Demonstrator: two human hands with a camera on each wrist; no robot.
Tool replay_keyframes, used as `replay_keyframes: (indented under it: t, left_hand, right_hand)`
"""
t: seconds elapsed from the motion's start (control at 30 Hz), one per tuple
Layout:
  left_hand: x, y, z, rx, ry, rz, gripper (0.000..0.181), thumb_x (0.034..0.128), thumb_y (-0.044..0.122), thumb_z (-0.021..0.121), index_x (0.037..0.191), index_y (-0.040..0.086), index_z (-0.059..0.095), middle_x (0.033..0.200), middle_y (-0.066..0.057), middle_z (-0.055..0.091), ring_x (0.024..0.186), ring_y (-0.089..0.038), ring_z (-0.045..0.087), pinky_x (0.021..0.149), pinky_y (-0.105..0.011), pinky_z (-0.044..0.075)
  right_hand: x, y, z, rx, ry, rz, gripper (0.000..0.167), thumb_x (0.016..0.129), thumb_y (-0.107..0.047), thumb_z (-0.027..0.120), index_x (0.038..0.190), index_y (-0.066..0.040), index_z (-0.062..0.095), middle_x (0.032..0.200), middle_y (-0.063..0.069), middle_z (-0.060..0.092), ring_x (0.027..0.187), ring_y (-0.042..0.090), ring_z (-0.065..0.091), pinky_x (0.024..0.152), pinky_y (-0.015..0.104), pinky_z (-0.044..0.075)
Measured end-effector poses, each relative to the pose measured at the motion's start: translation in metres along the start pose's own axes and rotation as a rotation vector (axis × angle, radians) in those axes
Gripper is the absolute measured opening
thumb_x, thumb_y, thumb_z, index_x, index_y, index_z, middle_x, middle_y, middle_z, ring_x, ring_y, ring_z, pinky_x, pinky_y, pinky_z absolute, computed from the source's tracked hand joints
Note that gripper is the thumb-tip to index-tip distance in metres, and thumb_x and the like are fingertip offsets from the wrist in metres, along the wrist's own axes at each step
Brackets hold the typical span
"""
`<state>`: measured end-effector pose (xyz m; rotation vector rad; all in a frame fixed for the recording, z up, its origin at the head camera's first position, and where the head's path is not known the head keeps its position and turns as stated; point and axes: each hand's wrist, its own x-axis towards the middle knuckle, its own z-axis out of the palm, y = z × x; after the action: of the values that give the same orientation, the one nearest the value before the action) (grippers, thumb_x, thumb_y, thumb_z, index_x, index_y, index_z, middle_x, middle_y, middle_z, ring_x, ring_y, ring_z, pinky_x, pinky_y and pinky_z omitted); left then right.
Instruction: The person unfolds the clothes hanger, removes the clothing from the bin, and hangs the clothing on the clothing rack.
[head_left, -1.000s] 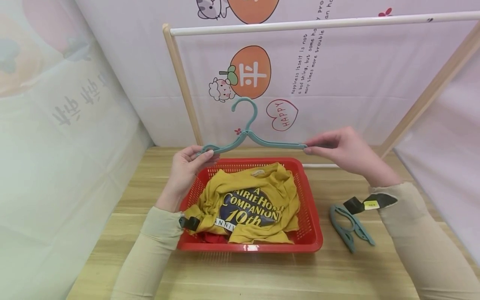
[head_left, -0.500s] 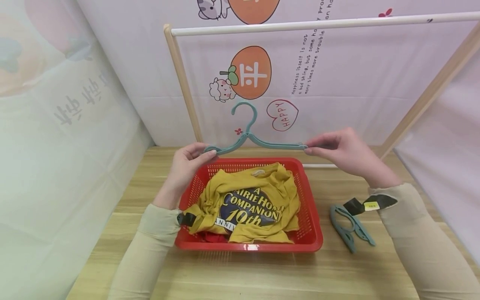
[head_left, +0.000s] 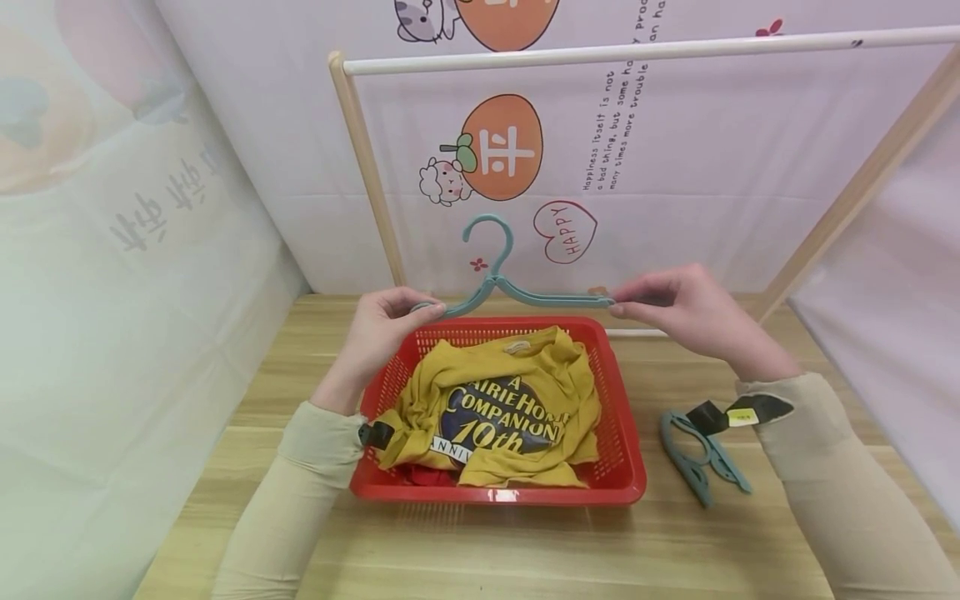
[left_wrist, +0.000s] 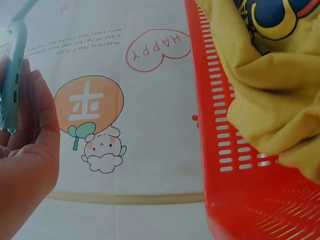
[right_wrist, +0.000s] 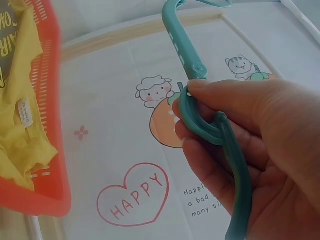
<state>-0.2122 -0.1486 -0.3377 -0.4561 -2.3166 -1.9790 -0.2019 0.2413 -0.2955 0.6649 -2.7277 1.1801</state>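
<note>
In the head view a teal folding clothes hanger (head_left: 547, 300) is spread out level above the far side of a red basket, hook upward. My left hand (head_left: 382, 329) pinches the tip of its left arm between thumb and fingers. At the other end, the thumb and fingertips of my right hand (head_left: 686, 312) pinch the right tip. The right wrist view shows that hand's fingers around the curved teal hanger (right_wrist: 239, 175). Below, a crumpled yellow T-shirt (head_left: 427, 392) with a dark printed front lies in the red basket (head_left: 626, 417).
A second teal hanger (head_left: 678, 462), folded, lies on the wooden table (head_left: 480, 558) right of the basket, near my right forearm. Behind stands a garment rack with a white rail (head_left: 600, 52) and wooden posts. A bit of red cloth (head_left: 431, 476) shows under the shirt.
The hanger has come down slightly, with both hands lowering a little. My left fingers now cover more of its left end. The basket, shirt and second hanger look the same.
</note>
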Motion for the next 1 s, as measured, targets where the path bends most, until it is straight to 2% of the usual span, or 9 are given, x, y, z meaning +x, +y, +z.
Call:
replay_keyframes:
  t: [0.2, 0.43, 0.63, 0.87, 1.0]
  left_hand:
    - [-0.001, -0.001, 0.003, -0.048, 0.009, 0.012, 0.014, 0.0932, 0.013, 0.077, 0.099, 0.001, 0.076, 0.098, -0.004, 0.074, 0.099, -0.025, 0.064, 0.091, -0.038, 0.051]
    - [0.000, 0.001, 0.004, -0.048, 0.046, 0.020, 0.011, 0.0933, 0.015, 0.077, 0.097, 0.005, 0.077, 0.094, -0.002, 0.074, 0.094, -0.022, 0.064, 0.088, -0.034, 0.052]
    - [0.001, 0.002, 0.003, -0.046, 0.073, 0.032, 0.016, 0.0930, 0.016, 0.078, 0.099, 0.001, 0.076, 0.094, -0.002, 0.075, 0.093, -0.022, 0.065, 0.087, -0.034, 0.052]
    - [0.001, 0.004, -0.002, -0.009, 0.141, 0.018, 0.018, 0.0918, 0.022, 0.080, 0.098, 0.006, 0.077, 0.093, -0.003, 0.074, 0.094, -0.024, 0.066, 0.085, -0.032, 0.054]
    - [0.000, 0.004, -0.008, -0.037, 0.189, 0.018, 0.014, 0.0907, 0.023, 0.081, 0.093, 0.009, 0.078, 0.088, -0.002, 0.074, 0.091, -0.024, 0.065, 0.085, -0.036, 0.052]
  right_hand:
    - [-0.002, 0.005, 0.003, 0.020, 0.010, -0.009, 0.012, 0.091, -0.012, 0.079, 0.102, -0.008, 0.080, 0.097, 0.004, 0.076, 0.085, 0.015, 0.072, 0.073, 0.019, 0.057]
    - [-0.003, 0.008, 0.004, 0.027, 0.020, -0.006, 0.012, 0.091, -0.014, 0.079, 0.102, -0.009, 0.081, 0.098, 0.004, 0.076, 0.085, 0.012, 0.072, 0.073, 0.019, 0.057]
    - [-0.003, 0.010, 0.004, 0.033, 0.026, -0.006, 0.011, 0.091, -0.013, 0.080, 0.101, -0.009, 0.081, 0.097, 0.004, 0.076, 0.085, 0.012, 0.072, 0.073, 0.019, 0.057]
    - [-0.003, 0.012, 0.003, 0.029, 0.030, -0.003, 0.013, 0.091, -0.015, 0.080, 0.103, -0.009, 0.080, 0.100, 0.006, 0.076, 0.087, 0.011, 0.071, 0.074, 0.018, 0.056]
    - [-0.005, 0.014, 0.000, 0.014, 0.047, 0.004, 0.014, 0.091, -0.015, 0.080, 0.104, -0.010, 0.080, 0.101, 0.006, 0.076, 0.087, 0.009, 0.070, 0.074, 0.016, 0.055]
